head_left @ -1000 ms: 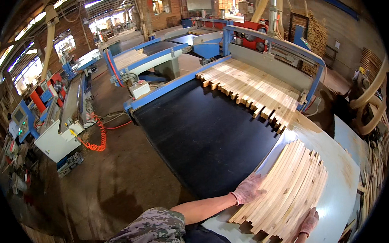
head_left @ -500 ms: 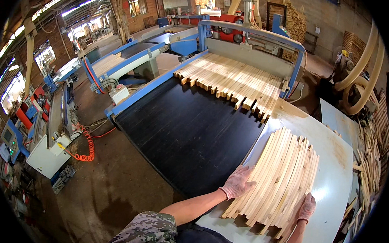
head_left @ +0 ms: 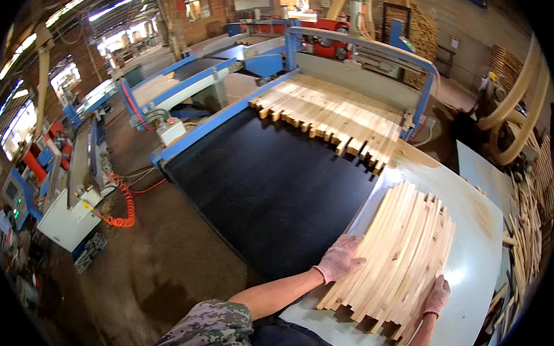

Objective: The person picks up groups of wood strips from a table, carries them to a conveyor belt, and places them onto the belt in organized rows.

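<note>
A row of pale wooden strips [head_left: 397, 251] lies side by side on a light grey metal table [head_left: 474, 238], their ends uneven. My left hand [head_left: 341, 258], in a pinkish knitted glove, presses against the left side of the row near its lower end. On the opposite side, my right hand [head_left: 437, 297], gloved alike, holds the outer strip, so the row is squeezed between both hands. Some of the right hand's fingers are hidden against the wood.
Left of the table runs a black conveyor belt [head_left: 271, 186] with a blue side rail [head_left: 224, 124]. More wooden strips [head_left: 333, 110] rest at its far end under a blue frame [head_left: 370, 43]. Loose offcuts [head_left: 526, 241] are heaped at the right; a coiled orange hose [head_left: 128, 209] hangs at the left.
</note>
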`<state>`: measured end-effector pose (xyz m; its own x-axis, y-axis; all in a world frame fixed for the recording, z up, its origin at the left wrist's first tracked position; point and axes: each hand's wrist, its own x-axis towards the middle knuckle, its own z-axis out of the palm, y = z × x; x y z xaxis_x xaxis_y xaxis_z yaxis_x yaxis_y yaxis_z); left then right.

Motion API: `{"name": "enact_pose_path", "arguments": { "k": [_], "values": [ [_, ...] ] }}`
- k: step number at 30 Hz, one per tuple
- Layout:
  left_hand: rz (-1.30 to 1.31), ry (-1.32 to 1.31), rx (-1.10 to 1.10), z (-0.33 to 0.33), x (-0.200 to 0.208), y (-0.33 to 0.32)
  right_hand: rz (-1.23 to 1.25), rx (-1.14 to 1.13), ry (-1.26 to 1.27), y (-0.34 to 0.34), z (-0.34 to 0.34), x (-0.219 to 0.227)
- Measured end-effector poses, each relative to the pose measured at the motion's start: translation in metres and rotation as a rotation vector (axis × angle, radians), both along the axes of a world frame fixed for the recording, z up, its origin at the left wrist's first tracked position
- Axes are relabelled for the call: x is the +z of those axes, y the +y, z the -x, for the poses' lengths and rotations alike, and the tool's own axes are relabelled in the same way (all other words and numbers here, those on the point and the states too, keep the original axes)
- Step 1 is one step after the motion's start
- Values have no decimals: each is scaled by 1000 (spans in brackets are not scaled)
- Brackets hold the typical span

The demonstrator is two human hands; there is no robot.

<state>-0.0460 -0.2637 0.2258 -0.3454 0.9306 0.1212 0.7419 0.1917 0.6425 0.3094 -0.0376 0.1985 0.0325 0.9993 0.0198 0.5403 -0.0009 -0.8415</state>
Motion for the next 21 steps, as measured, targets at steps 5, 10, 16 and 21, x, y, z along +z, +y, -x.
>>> {"name": "enact_pose_path", "arguments": {
  "k": [5, 10, 16, 21],
  "values": [
    [-96, -40, -4, -5, -10, 7, -66, 54, 164, 24, -23, -41],
    [-26, -60, 29, -6, -15, 6, -13, 90, 206, 37, -29, -55],
    [59, -143, 14, -3, 10, -1, 39, 82, 167, 27, -17, -36],
    [79, -165, 15, -5, 22, -4, -21, 280, -548, -8, -11, 2]
  ]
}}
